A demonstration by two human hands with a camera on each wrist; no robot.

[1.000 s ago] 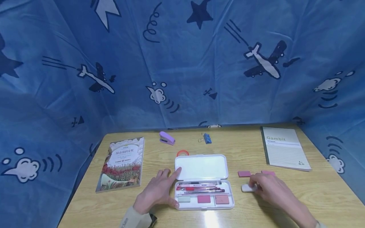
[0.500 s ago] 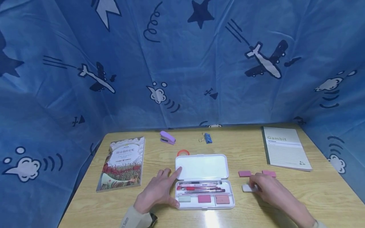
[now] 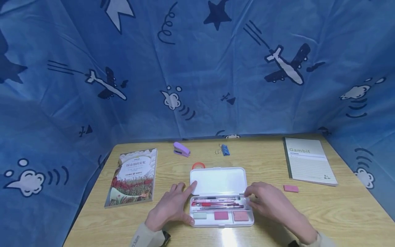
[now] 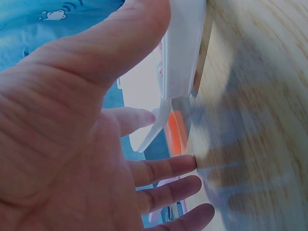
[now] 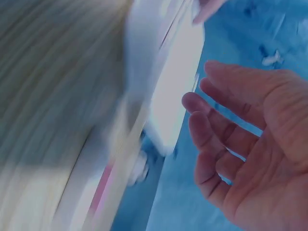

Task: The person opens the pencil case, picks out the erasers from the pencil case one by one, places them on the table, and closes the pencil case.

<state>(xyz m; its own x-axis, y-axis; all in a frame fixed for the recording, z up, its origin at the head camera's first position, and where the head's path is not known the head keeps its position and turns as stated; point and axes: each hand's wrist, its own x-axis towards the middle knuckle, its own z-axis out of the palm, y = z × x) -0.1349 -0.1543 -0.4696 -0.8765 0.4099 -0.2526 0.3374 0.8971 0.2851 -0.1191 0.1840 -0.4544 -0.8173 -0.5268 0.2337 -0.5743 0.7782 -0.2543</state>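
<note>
An open white pencil case [image 3: 218, 180] lies at the middle of the wooden table [image 3: 271, 161]. Its tray holds several pens [image 3: 216, 203], a pale eraser [image 3: 200, 215] and two pink ones [image 3: 220, 215]. My left hand [image 3: 177, 204] rests flat at the case's left side, index tip on the lid corner and thumb against the tray; the left wrist view shows that hand [image 4: 72, 144] with spread fingers beside the case [image 4: 183, 48]. My right hand [image 3: 262, 200] hovers at the tray's right end, and in the right wrist view its fingers [image 5: 231, 130] look loose with nothing between them. One pink eraser [image 3: 291, 188] lies to the right.
A picture book [image 3: 132, 176] lies at the left and a Gambit notebook [image 3: 307, 159] at the right. A purple stapler [image 3: 180, 149] and a blue binder clip [image 3: 224, 150] sit at the back. A red tape roll [image 3: 198, 165] is behind the lid. Blue patterned cloth surrounds the table.
My right hand moved left from the white eraser to the case's right end. The white eraser and the nearer pink eraser are now out of sight. The left hand stayed put.
</note>
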